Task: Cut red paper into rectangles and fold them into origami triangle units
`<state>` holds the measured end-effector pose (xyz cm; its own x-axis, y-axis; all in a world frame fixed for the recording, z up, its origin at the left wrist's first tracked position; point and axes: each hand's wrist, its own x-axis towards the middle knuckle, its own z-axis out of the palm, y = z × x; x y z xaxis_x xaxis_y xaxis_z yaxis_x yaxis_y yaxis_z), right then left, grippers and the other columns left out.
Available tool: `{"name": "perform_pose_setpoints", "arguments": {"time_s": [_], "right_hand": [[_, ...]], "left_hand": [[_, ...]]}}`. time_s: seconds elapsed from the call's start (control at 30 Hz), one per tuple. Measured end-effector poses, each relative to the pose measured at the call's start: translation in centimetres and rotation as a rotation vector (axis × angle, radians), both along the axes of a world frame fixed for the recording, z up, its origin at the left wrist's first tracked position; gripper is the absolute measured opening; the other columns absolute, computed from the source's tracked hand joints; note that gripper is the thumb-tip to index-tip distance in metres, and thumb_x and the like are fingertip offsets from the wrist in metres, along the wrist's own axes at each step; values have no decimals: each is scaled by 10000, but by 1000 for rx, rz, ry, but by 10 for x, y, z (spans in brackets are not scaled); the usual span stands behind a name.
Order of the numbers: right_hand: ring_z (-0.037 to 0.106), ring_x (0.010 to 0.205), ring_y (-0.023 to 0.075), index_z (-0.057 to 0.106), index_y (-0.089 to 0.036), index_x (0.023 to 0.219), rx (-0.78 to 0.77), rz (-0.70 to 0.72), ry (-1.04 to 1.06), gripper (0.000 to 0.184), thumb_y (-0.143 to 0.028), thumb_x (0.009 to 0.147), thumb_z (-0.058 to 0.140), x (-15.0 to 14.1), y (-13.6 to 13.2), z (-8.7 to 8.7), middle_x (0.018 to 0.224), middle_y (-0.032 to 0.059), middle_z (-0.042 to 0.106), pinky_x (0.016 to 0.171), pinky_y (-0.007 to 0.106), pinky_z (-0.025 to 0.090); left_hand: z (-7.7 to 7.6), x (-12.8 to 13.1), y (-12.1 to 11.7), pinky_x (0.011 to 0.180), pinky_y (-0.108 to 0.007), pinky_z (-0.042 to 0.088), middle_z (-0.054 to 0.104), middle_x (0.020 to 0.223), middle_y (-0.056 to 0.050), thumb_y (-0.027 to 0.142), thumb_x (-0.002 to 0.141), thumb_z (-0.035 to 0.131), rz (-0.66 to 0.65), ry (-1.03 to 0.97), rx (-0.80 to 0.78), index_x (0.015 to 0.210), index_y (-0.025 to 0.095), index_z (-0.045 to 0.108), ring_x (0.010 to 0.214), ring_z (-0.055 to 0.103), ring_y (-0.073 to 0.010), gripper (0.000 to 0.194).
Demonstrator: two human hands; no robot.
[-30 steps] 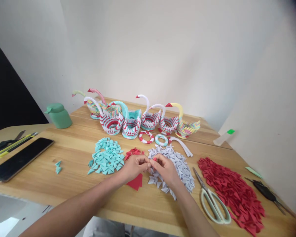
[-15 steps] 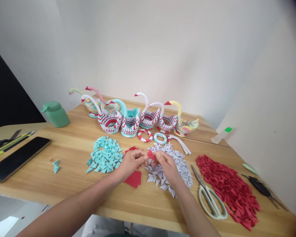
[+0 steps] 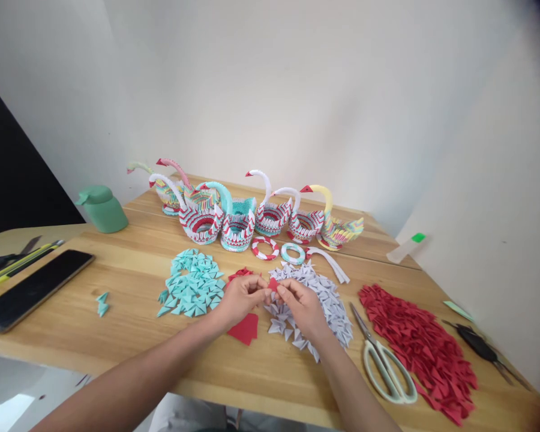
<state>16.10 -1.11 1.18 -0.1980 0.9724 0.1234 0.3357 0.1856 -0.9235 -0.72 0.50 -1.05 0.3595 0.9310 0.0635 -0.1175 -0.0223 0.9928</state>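
A small folded piece of red paper (image 3: pixel 273 284) is pinched between both hands above the table. My left hand (image 3: pixel 245 298) grips it from the left, thumb and fingers closed. From the right, my right hand (image 3: pixel 302 306) holds its other side with thumb and forefinger. Flat red paper sheets (image 3: pixel 243 330) lie under my left wrist, and a few red folded pieces (image 3: pixel 242 273) show behind that hand. Beneath my right hand spreads a heap of pale lilac folded triangles (image 3: pixel 330 300). A turquoise heap of folded triangles (image 3: pixel 193 282) lies left of my left hand.
Several folded-paper swans (image 3: pixel 201 222) stand at the back, with two paper rings (image 3: pixel 265 248) and a white paper neck (image 3: pixel 328 262) before them. Scissors (image 3: pixel 382 366) and a red triangle heap (image 3: pixel 420 348) lie right. A phone (image 3: pixel 36 288) and green container (image 3: pixel 104 210) are left.
The fingers of both hands have shifted slightly on the red paper, which now looks more compact. The right thumb presses over it. The other things stay where they were.
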Motion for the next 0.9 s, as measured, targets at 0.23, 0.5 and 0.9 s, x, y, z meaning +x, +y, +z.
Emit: {"name": "perform_pose_setpoints", "arguments": {"time_s": [0.23,0.5,0.9], "right_hand": [[558,683,146,614,-180,831,-52,38,153,293,-448,887,510,3,1,-2,732,1,606,655,252,441],[474,609,125,572,-186,734,-17,24,34,215,-383,809,611,0,0,-5,653,-30,535,573,228,381],[481,622,135,577,-192,718,37,53,-36,218,-373,839,561,-1,-3,3,663,-22,554,588,232,372]], "left_hand": [[4,-2,1,495,-195,370,613,603,-11,471,663,713,5,-62,-123,694,128,551,492,484,-75,381],[-6,2,-2,517,-196,327,575,590,-5,341,733,657,-28,50,41,670,114,589,518,448,-78,245],[-5,1,-5,502,-186,292,467,553,37,197,745,572,-44,186,173,628,127,559,518,385,-72,137]]}}
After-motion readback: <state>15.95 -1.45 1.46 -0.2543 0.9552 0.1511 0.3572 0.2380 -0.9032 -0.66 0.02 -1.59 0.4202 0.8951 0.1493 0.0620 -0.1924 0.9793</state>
